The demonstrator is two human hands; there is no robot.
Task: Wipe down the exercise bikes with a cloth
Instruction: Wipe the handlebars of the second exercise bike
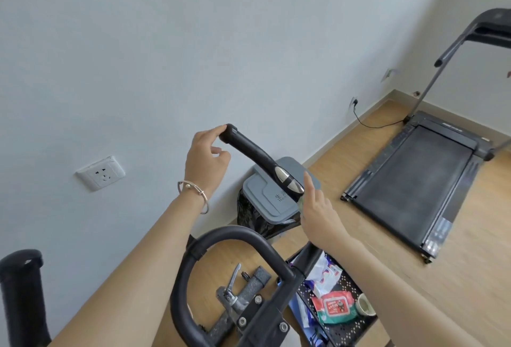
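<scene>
You are facing one grey bin (272, 197). Over it you are using two hands, the left hand (206, 157) and the right hand (318, 211). Two grips are showing: one grip (250, 150) above the bin, a second grip (22, 291) far left. One treadmill (409, 180) is standing right of it; one wipes pack (334, 306) and one cup (365, 305) are lying below.

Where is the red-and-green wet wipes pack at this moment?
Head view, lower right: the wet wipes pack lies in the black perforated tray, beside a small cup, right of the bike's looped handlebar.
</scene>
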